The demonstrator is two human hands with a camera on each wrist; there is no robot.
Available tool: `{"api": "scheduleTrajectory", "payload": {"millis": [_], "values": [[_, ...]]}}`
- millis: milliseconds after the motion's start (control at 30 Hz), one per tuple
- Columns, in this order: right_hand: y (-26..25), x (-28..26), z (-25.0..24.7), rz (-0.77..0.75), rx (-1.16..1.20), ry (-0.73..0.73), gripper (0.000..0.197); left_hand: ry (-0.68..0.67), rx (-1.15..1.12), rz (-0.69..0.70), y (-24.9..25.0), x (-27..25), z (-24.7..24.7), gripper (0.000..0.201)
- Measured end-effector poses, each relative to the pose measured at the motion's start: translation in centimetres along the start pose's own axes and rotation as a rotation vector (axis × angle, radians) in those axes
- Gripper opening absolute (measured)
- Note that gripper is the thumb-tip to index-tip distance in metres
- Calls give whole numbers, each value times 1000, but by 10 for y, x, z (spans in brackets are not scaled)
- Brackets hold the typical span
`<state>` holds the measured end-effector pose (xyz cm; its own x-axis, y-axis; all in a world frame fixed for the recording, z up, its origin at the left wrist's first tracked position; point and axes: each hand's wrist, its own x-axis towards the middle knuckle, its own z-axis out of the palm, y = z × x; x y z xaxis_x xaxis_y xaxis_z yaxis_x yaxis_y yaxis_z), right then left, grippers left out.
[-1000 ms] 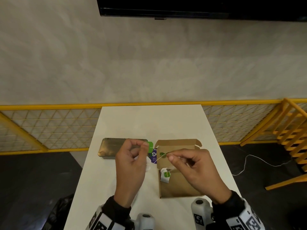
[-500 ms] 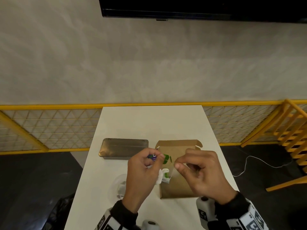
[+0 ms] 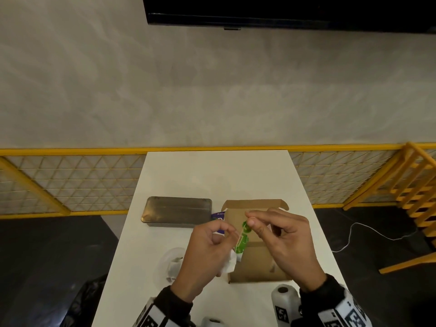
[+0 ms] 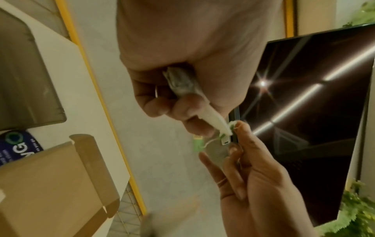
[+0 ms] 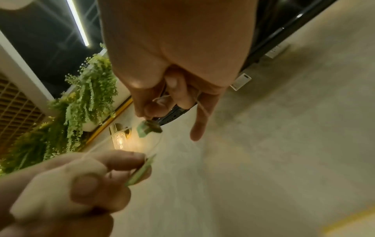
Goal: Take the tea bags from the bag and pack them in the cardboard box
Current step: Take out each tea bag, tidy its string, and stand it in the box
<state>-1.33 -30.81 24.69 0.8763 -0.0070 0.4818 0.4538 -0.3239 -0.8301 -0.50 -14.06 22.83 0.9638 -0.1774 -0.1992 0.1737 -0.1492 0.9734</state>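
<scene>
The left hand [image 3: 207, 253] clutched a half-hidden tea bag [image 3: 230, 263]; the right hand [image 3: 283, 241] pinched its blurred string above the cardboard box [image 3: 257, 263].

Dim, warm indoor light is falling evenly; wrist views are blurring, and ceiling strips are glaring off the glossy black wall screen [image 4: 304, 112].

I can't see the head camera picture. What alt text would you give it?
Over a white table, a person's left hand grips a white tea bag while the right hand pinches its string, a green tag hanging between them above an open cardboard box. A metal tin lies behind the left hand.
</scene>
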Motion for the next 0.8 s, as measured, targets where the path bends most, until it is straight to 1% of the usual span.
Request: {"api": "scheduleTrajectory", "payload": {"millis": [67, 133, 200, 300, 367, 400, 467, 533, 567, 667, 733, 800], "values": [[2, -1, 1, 64, 63, 10, 19, 9, 45, 25, -3, 1, 0, 9], [3, -3, 2, 162, 209, 60, 21, 45, 108, 62, -8, 3, 0, 9], [2, -4, 3, 208, 289, 85, 21, 90, 130, 67, -12, 6, 0, 8], [4, -3, 2, 240, 289, 54, 20, 140, 75, 36, -16, 9, -2, 9], [8, -3, 1, 277, 292, 41, 18, 158, 76, 56, -17, 9, -2, 5], [9, -3, -1, 296, 314, 39, 15, 147, 94, 71, -16, 9, -2, 5], [11, -3, -2, 320, 363, 31, 14, 87, 176, 113, -15, 8, -1, 16], [13, -3, -2, 334, 390, 15, 12, 41, 226, 188, -13, 7, 0, 17], [14, -3, -1, 336, 400, 7, 12, 18, 205, 220, -10, 7, 1, 17], [16, -3, 4, 341, 456, 2, 10, -36, 11, 261, -1, 3, 4, 20], [19, -4, 6, 332, 479, 1, 7, -44, -83, 265, 3, 2, 4, 21], [20, -4, 7, 323, 450, -10, 7, -33, -122, 279, 2, 3, 4, 21]]}}
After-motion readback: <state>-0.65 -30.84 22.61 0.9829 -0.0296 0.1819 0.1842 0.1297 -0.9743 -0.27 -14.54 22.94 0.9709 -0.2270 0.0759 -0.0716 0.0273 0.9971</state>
